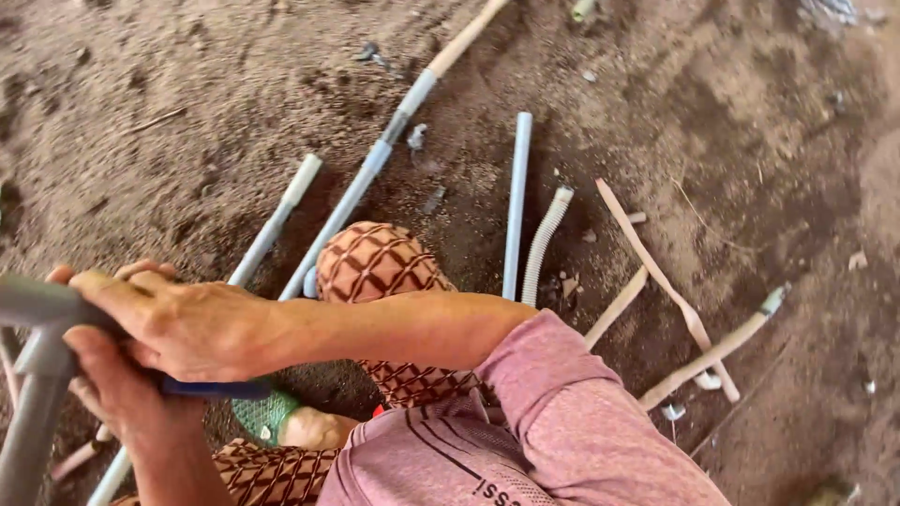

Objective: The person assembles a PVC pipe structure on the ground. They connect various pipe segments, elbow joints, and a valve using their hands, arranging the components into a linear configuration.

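Grey pipe fitting [33, 319], dark blue tool handle [216, 387]. Pink sleeve [553, 384]; brown trousers [375, 262] with a dark diamond lattice. Green mesh sandal [264, 417]. Pale blue pipes [517, 197], white ribbed hose [546, 242], beige strips [656, 272], brown dirt floor [750, 141].

Open dirt ground [169, 84] upper left & far right, room to pass there. Centre cluttered: long grey pipe [375, 159], short grey pipe [517, 201], corrugated hose [546, 239], wood strips [656, 272] lying criss-cross w/ narrow gaps between. Bent knee [375, 262] blocking middle. Near left crowded by grey pipe tee [37, 347], both hands wrapped on it.
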